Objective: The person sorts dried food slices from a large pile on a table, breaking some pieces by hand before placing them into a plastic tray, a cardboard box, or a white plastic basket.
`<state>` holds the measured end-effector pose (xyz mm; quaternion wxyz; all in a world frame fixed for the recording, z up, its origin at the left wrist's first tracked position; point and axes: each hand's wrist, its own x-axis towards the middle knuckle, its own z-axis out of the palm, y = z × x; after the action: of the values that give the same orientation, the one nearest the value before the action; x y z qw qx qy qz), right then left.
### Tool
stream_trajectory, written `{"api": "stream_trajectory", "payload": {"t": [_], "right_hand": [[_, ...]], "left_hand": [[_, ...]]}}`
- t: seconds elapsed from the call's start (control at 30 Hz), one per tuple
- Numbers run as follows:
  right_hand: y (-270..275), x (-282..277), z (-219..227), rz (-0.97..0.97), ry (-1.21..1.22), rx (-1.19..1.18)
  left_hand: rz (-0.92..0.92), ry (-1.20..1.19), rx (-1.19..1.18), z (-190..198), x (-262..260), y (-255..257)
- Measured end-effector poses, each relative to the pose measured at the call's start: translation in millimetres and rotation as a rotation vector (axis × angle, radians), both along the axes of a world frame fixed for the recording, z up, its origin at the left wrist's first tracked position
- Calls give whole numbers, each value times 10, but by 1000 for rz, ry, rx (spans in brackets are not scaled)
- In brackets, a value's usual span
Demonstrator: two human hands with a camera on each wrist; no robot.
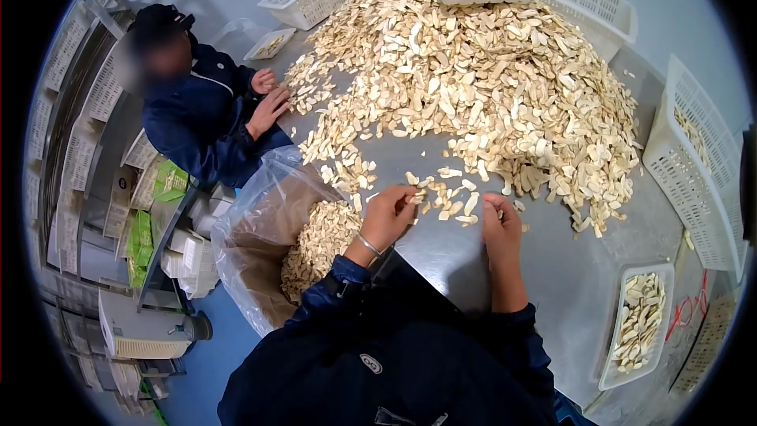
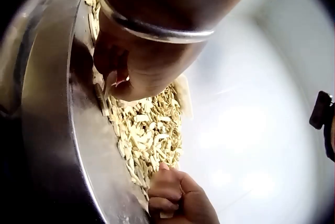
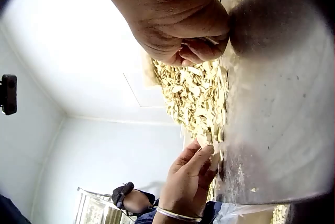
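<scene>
Pale dried slices lie loosely scattered on the metal table between my two hands. My left hand, a bangle at its wrist, pinches a pale slice between thumb and fingers near the table's front edge. To its right, my right hand is held low over the tabletop with its fingers curled. A pale slice shows between those fingers in the right wrist view, mostly hidden by them. Just beyond both hands rises a large heap of the same slices.
Left of my left hand, a plastic-lined sack holds more slices. Another person works at the heap's left side. White baskets stand around the table's edge. A shallow tray of slices sits at the right, with red string beside it.
</scene>
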<state>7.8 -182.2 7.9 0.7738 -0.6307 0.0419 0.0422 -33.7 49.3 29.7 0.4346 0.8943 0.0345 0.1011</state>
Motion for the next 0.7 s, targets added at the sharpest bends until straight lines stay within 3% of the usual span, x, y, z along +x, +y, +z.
{"api": "stream_trajectory", "payload": {"t": [0.1,0.2,0.3,0.4,0.53,0.67,0.7], "right_hand": [[6,13,-67,2,-25,0],[12,0,-22,20,-27,-21],[7,-13,7,62,-122,-106],[42,-62,68,123,-197,-199],[38,-100,153,164,-207,-258],[41,-111,130,137,-250,-278],[40,-107,117,132,-252,-283]], "left_hand": [[36,-8,-147,-166,47,49],[13,42,-568,-157,106,-47],[-57,105,-815,-76,144,-204],[-91,155,-807,-124,145,-327],[-161,-5,-578,-122,119,-548],[-117,-160,-112,180,59,-744],[-94,-135,-112,212,54,-783]]}}
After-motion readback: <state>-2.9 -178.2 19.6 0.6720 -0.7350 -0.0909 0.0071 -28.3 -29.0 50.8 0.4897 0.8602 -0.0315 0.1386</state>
